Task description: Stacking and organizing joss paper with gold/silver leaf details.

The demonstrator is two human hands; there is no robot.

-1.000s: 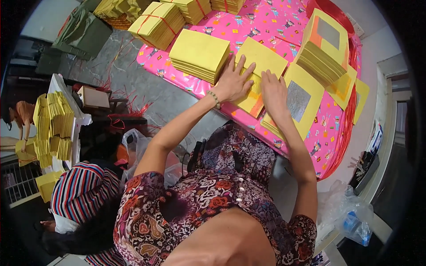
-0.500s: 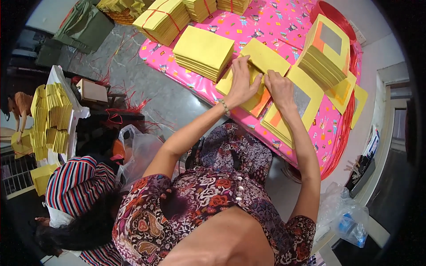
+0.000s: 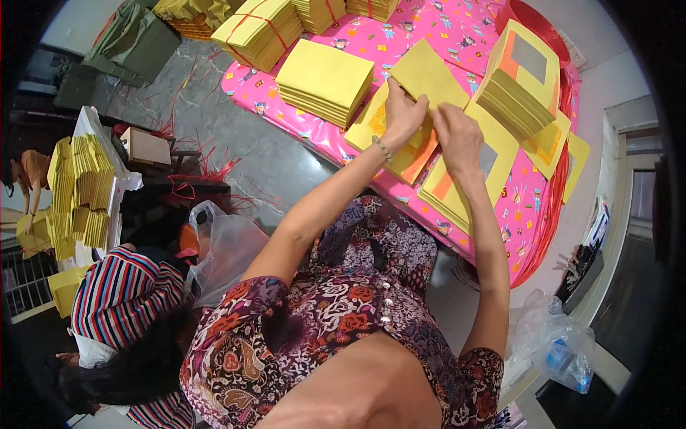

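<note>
A yellow paper sheet (image 3: pixel 426 69) is lifted and tilted over the pink-covered table. My left hand (image 3: pixel 404 116), with a beaded bracelet at its wrist, pinches the sheet's near edge. My right hand (image 3: pixel 461 139) is closed, its curled fingertips at the same edge, a little to the right; its grip is partly hidden. Beneath my hands lies a yellow paper with an orange band (image 3: pixel 421 160). Below my right wrist sits a low pile of yellow papers (image 3: pixel 447 207) with a silver-grey square. Left of my hands stands a neat stack of folded yellow paper (image 3: pixel 325 79).
A tall yellow paper stack (image 3: pixel 520 89) and a red basin (image 3: pixel 537 25) stand at the right. Red-tied bundles (image 3: pixel 259 32) line the far edge. Red strings (image 3: pixel 554 236) hang off the right side. A co-worker in a striped top (image 3: pixel 128 300) sits at the left.
The yellow sheet has swung up and away from me. My left hand has shifted slightly toward the right and its fingers have drawn together at the sheet's edge.
</note>
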